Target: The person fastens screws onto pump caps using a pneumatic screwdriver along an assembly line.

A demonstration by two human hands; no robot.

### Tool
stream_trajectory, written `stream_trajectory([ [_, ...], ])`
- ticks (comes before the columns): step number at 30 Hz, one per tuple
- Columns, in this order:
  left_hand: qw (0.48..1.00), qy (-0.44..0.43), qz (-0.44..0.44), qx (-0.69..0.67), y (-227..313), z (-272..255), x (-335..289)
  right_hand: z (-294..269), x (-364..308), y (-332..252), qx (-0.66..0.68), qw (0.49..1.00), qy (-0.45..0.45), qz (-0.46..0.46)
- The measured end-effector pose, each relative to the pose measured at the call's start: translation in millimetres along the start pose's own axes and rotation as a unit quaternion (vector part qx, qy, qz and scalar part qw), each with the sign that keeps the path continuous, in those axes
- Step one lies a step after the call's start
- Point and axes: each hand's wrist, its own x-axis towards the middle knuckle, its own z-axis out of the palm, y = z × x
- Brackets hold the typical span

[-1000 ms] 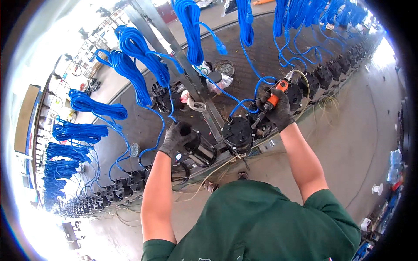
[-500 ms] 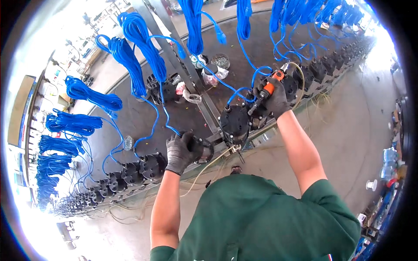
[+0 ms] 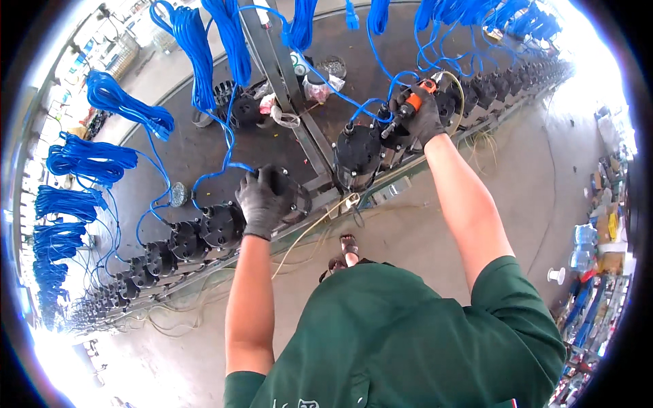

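Note:
My left hand (image 3: 260, 200), in a grey glove, grips a black round housing (image 3: 298, 198) at the bench's near edge. A blue cable runs from that side of the housing, and my fingers hide part of it. In my gloved right hand (image 3: 427, 124) is an orange and black air screwdriver (image 3: 413, 102), its tip pointing down and left. A pale hose (image 3: 461, 92) loops off its back end. Just left of the tool stands another black housing (image 3: 357, 153), upright, with a blue cable in its top. The screwdriver's tip is close to the housings there, but contact is unclear.
Long rows of black housings (image 3: 183, 239) line the bench edge on both sides. Coiled blue cables (image 3: 122, 102) hang above them. A metal post (image 3: 269, 58) rises from the dark bench (image 3: 272, 149). Behind stand a screw bowl (image 3: 332, 66) and plastic bags (image 3: 316, 88).
The view has shifted, so the bench sits differently in it. The housing under my left hand now shows more of its round top. My right hand keeps hold of the screwdriver.

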Motion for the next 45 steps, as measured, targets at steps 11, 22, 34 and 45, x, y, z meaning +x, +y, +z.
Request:
stream_trajectory([
  [11,0.996,-0.035,0.066,-0.051,-15.7,-12.7,15.7,7.9,-1.3,2.0,0.002,0.999,-0.03,0.012],
  [22,0.997,0.081,0.003,0.001,14.1,3.8,-11.2,2.5,-2.3,-0.5,0.027,0.999,-0.012,0.03],
  [34,0.978,0.202,-0.02,0.043,43.3,17.1,-1.0,-5.9,-3.4,-6.3,0.059,0.994,-0.059,0.067],
  [45,0.865,-0.18,0.458,0.103,229.4,153.6,-20.4,-12.9,-5.3,-6.1,0.058,0.988,-0.113,0.083],
])
